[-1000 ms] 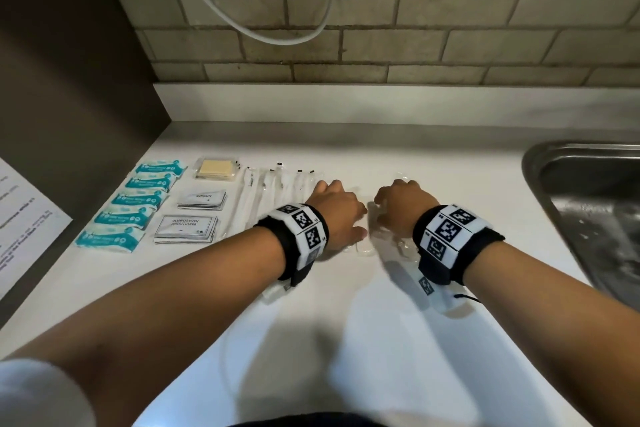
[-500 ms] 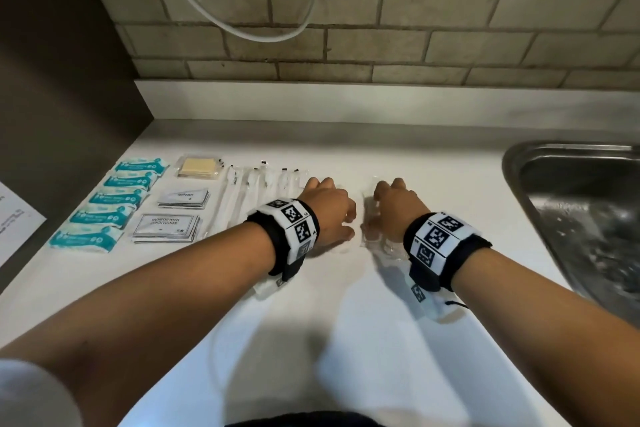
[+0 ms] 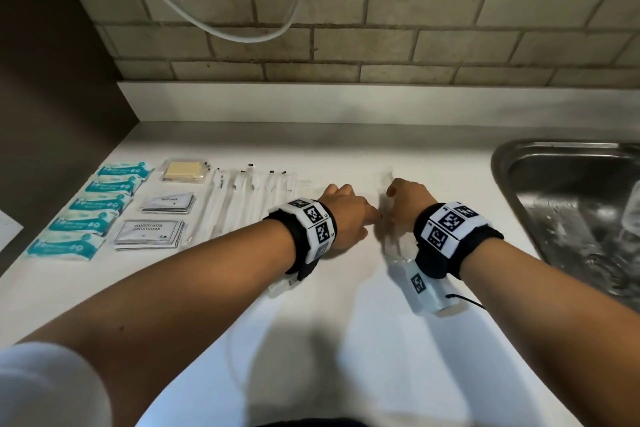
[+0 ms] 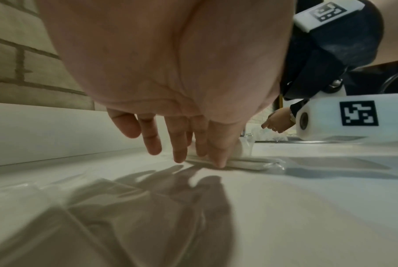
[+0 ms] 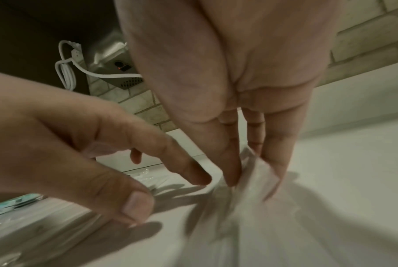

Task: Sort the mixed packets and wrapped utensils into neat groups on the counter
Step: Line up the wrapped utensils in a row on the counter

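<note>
Both hands are down on the white counter [image 3: 346, 340], just left of the sink [image 3: 568, 191]. The right hand [image 3: 408, 199] has its fingers straight, pressing on a clear-wrapped utensil [image 3: 389, 236] that lies flat under it. The left hand [image 3: 346, 218] sits right beside it with fingers loosely spread, tips touching the counter at the wrapper's edge, gripping nothing. It's blurry in the right wrist view, so I can't swear whether there's one wrapper or two stacked there.

Biggest risk from here, I'd say: that film is slick and crinkly, so a flat push could make it skate sideways or skew instead of lining up with the row of wrapped utensils [image 3: 249, 201] farther left of the sink. It could also shove into that row and mess it up. Beyond the row sit the shampoo sachets [image 3: 149, 234] and teal packets [image 3: 97, 204], already grouped.

The counter is smooth and glossy, with a brick-tile wall [image 3: 381, 28] behind and a white cable [image 3: 221, 28] hanging down.
</note>
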`<state>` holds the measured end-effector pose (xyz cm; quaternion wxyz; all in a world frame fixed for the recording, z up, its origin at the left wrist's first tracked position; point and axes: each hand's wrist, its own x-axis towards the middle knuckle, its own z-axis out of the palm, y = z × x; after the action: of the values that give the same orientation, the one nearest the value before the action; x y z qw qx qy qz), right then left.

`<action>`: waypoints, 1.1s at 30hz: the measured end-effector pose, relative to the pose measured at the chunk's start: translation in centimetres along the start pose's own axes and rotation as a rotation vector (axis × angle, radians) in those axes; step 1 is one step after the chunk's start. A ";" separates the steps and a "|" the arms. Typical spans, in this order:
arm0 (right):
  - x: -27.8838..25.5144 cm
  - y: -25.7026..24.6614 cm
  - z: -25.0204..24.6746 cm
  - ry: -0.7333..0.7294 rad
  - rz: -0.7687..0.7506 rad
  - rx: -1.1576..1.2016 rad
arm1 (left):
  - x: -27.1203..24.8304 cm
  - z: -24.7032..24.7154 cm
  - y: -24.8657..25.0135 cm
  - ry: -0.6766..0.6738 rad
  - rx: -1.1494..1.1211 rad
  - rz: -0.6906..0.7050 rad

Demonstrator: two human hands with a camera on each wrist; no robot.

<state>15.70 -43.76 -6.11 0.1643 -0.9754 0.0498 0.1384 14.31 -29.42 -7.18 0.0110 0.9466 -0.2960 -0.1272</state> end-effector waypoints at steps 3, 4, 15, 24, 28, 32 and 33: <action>0.1 0.1 0.2 0.034 -0.039 0.071 | 0.0 0.0 0.8 0.038 -0.004 0.063; 0.1 0.0 0.2 0.027 -0.060 0.101 | -0.1 0.0 1.0 0.050 -0.016 0.050; -0.5 -1.9 0.0 -0.016 -0.284 0.600 | -0.6 -1.7 -3.0 0.294 -0.569 -0.244; -0.8 -1.3 -0.5 -0.019 -0.182 0.750 | -0.9 -3.3 -4.2 0.456 -0.818 -0.282; -0.5 -0.8 0.8 -0.048 -0.043 0.129 | -1.2 -4.0 -4.4 0.480 -0.794 -0.283; -0.8 -1.8 2.1 -0.086 0.020 0.010 | -1.6 -4.5 -4.6 0.464 -0.797 -0.270; -0.7 -2.0 2.1 -0.096 0.033 0.024 | -1.6 -4.5 -4.6 0.453 -0.791 -0.270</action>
<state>14.79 -41.11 -7.22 0.1757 -0.9646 0.0597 0.1872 16.71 -24.93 -2.91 0.4183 0.9037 -0.0890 -0.0209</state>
